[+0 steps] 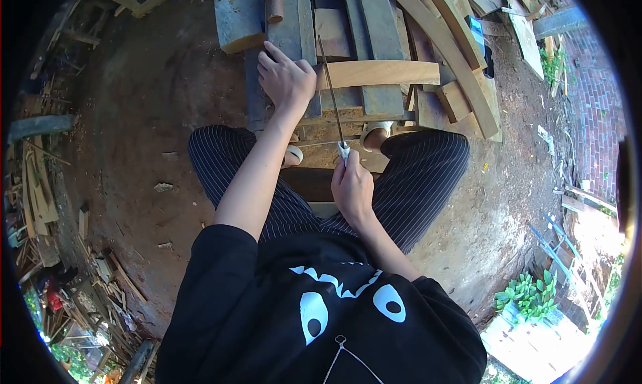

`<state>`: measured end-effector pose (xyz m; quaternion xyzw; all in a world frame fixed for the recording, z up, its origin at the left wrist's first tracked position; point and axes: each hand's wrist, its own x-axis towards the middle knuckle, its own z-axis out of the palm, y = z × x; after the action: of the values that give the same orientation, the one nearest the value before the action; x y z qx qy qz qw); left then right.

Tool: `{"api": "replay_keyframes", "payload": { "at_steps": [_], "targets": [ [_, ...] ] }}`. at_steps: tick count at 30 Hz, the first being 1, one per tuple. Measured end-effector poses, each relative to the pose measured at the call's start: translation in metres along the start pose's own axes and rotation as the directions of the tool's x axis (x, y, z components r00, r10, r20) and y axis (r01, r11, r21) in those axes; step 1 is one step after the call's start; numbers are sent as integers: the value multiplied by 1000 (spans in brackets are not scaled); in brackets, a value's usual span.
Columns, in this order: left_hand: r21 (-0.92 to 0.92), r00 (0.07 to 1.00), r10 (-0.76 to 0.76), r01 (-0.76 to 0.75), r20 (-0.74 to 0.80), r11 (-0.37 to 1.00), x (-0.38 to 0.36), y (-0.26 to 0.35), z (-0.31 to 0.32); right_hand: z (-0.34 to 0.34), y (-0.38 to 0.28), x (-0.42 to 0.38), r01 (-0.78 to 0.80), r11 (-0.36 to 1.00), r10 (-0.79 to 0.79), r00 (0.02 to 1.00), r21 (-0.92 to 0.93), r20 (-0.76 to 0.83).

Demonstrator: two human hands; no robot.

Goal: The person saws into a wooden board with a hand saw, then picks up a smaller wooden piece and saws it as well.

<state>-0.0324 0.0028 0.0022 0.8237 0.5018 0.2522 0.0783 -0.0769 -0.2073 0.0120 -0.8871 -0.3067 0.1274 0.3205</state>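
A pale, slightly curved wooden piece (381, 73) lies crosswise on the planks of a low workbench (382, 29). My left hand (286, 76) is closed at its left end, which the hand partly hides. In my right hand (352, 188), near my lap, is the white-wrapped handle of a saw (330, 83). Its long thin blade, seen nearly edge-on, points away from me and crosses the wood just right of my left hand.
Long curved wooden pieces (451, 59) and a small block (454, 102) lie at the bench's right. A round rod (274, 3) and a thick board (237, 16) are beyond my left hand. Scrap wood (40, 190) is heaped along the left of the dirt floor.
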Motion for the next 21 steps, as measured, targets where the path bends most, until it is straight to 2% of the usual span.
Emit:
{"api": "replay_keyframes", "payload": {
  "at_steps": [8,14,17,21],
  "targets": [
    [31,1000,-12,13,-21,999,0,0,4,2,0,-2,-9,998,11,999,-55,45],
    [59,1000,-26,26,0,998,0,2,1,14,-21,68,31,995,-33,999,-94,-24],
    [41,999,-49,48,20,998,0,4,-2,13,-32,77,-19,991,18,1000,-136,-6],
    [52,998,-55,55,-14,997,2,5,1,2,-26,25,-73,989,83,993,-125,79]
  ]
}}
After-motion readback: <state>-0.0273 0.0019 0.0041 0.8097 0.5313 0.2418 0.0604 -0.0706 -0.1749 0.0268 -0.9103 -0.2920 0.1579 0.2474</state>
